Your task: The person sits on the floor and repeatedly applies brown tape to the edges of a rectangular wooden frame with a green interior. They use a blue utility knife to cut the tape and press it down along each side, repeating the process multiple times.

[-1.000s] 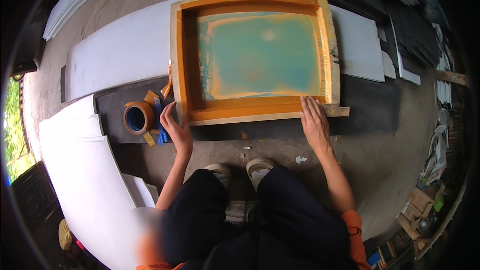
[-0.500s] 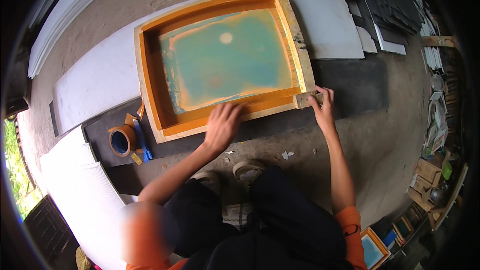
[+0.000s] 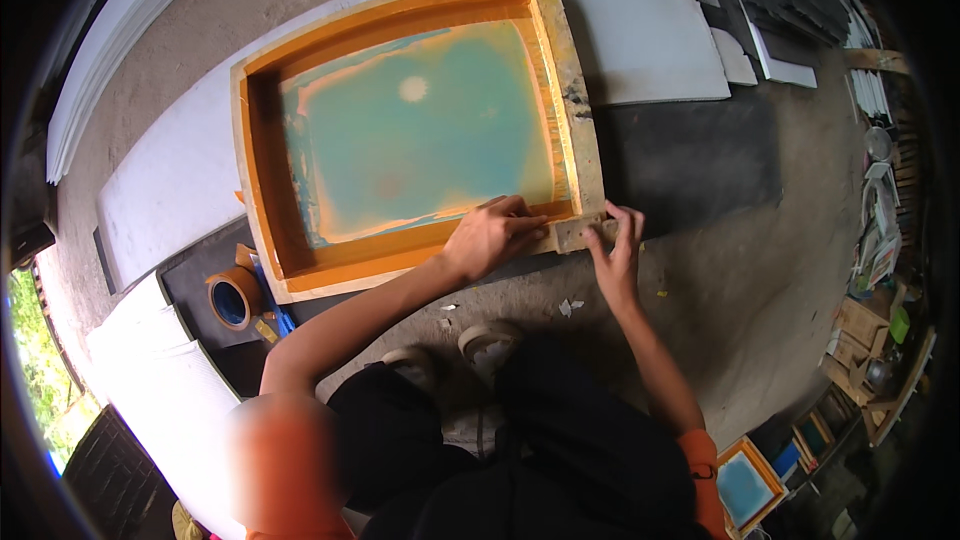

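A screen printing frame [image 3: 585,140] lies on flat boards in front of me, its near right corner towards me. It has a pale wooden rim, orange tape along the inner walls and a blue-green mesh with a pale round spot. My left hand [image 3: 490,237] is closed over the near rim, close to that corner, with its fingers bent together. At the corner, a small wooden block [image 3: 570,235] sits against the rim. Thumb and fingers of my right hand [image 3: 615,250] pinch the outer end of this corner piece.
Under the frame lie a white board [image 3: 650,40] and a dark board [image 3: 690,155]. A tape roll [image 3: 235,300] and a blue strip lie at the left. White sheets [image 3: 160,390] fill the lower left. Dark sheets [image 3: 785,0] are stacked far right; a smaller frame [image 3: 748,485] stands lower right.
My left hand has moved right along the near rim and closed by the corner. The frame has shifted left and a little nearer, my right hand staying at its corner.
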### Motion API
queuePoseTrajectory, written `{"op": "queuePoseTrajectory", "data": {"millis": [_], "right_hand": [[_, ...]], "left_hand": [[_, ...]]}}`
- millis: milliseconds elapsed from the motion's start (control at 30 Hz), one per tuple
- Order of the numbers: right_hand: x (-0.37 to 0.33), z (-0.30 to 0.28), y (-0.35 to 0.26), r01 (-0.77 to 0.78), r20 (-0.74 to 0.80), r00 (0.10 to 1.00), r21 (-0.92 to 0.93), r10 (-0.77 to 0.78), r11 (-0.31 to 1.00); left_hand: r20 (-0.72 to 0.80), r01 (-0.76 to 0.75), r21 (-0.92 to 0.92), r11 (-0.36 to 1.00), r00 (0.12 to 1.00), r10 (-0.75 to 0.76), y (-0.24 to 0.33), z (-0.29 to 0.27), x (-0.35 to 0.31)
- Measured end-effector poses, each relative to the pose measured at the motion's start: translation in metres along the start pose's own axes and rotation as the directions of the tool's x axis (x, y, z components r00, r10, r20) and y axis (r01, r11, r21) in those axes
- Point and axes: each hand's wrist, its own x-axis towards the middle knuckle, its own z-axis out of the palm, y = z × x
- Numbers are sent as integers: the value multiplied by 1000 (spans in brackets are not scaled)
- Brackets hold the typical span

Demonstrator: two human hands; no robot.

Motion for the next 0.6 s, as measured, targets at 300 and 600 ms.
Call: {"op": "queuePoseTrajectory", "data": {"millis": [300,600], "right_hand": [[-19,11,-3,-54,39,998,4,54,999],[-19,14,1,-32,20,999,2,32,999]], "left_hand": [[55,18,-134,991,998,-11,0,1,-4],[288,-19,-65,998,957,37,-3,3,13]]}}
